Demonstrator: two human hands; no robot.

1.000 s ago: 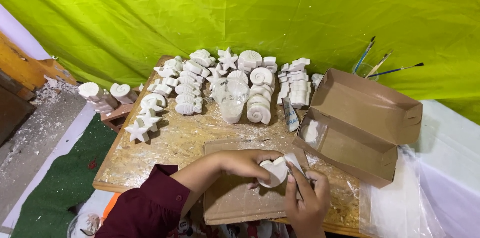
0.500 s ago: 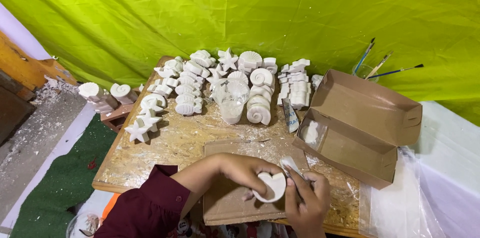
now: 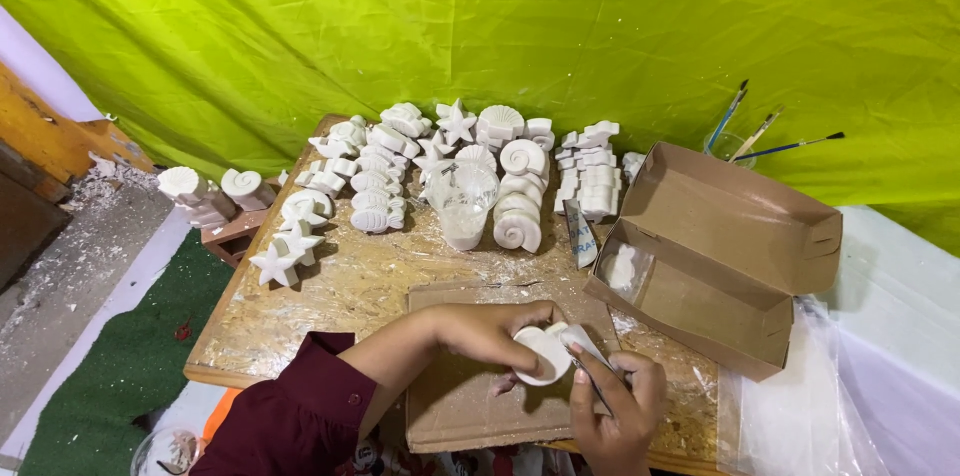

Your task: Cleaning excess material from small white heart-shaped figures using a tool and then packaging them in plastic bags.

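- Holding a small white plaster piece (image 3: 541, 354) over a flat sheet of cardboard (image 3: 460, 406), the left hand (image 3: 490, 331) curls its fingers and thumb around the piece's upper edge.
- Pressing in from the lower right, the right hand (image 3: 620, 416) is clamped on a thin tool (image 3: 585, 356) whose tip meets the right side of the plaster piece; what kind of tool it is cannot be told.
- Both hands sit close together, just touching around the piece, near the front edge of the wooden board (image 3: 340, 286).
- A dark red sleeve (image 3: 290, 416) covers the left forearm.
- An open brown cardboard box (image 3: 720, 246) lies to the right of the hands, with one white cast piece (image 3: 622, 266) inside its near compartment.
- Rows of white plaster shapes (image 3: 450, 171), among them shells, stars and spirals, stand at the far side of the board.
- A clear plastic cup (image 3: 465, 206) stands among them.
- Paintbrushes (image 3: 760, 136) rise behind the box, against a bright green cloth backdrop (image 3: 500, 26).
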